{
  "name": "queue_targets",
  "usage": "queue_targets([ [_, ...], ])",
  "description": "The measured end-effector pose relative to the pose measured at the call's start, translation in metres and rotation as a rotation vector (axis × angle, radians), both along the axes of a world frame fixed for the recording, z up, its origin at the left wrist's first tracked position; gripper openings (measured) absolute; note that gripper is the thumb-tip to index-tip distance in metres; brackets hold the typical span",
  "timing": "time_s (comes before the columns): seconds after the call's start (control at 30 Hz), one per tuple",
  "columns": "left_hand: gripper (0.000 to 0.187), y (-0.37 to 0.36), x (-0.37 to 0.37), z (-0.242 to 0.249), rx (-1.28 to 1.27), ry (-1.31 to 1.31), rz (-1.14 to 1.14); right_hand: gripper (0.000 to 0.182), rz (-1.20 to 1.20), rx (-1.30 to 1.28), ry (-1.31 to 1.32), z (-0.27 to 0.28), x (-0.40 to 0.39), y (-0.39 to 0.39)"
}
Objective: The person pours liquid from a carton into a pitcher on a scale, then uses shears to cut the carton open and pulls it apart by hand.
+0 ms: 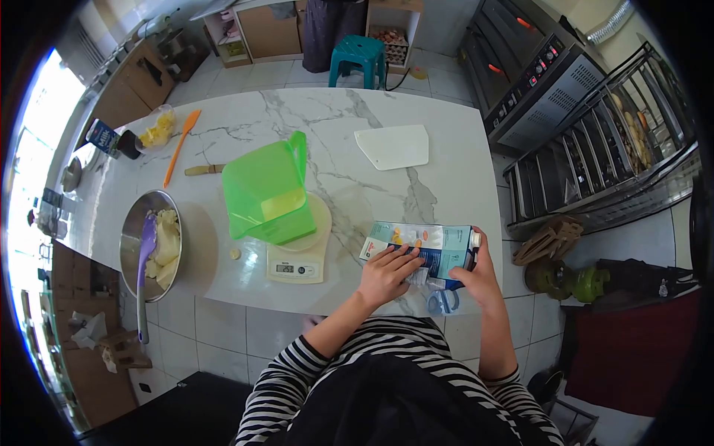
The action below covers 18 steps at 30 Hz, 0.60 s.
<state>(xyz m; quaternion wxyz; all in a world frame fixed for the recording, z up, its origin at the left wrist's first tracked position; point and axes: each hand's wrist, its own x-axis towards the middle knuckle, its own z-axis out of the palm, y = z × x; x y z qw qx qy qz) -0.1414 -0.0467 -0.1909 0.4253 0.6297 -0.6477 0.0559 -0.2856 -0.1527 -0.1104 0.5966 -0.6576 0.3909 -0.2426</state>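
A blue and white carton [454, 239] lies on its side near the table's front edge, its white cap to the right. My left hand [388, 275] rests on top of the carton, fingers spread across it. My right hand [480, 273] grips the carton's cap end, thumb on the near side. Just in front of the carton is a clear measuring cup [442, 301], partly hidden. To the left, a green translucent pitcher [260, 186] with something pale yellow inside stands on a white kitchen scale [296, 270].
A steel bowl [175, 279] holds pale dough and a purple spatula [147, 241] at the left. Beyond are an orange spatula [178, 152], a wooden handle [202, 170], a tub of yellow pieces [158, 130], a dark can [103, 137] and a white scraper [394, 147].
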Motion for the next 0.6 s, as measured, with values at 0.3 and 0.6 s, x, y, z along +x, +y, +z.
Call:
queue_targets([
  [0.3, 0.032, -0.012, 0.019, 0.017, 0.124, 0.274, -0.086, 0.077, 0.127, 0.095, 0.129, 0.018, 0.001, -0.02],
  [0.6, 0.024, -0.024, 0.051, 0.022, 0.225, 0.389, -0.213, 0.073, 0.167, 0.339, 0.08, 0.013, 0.001, -0.028],
])
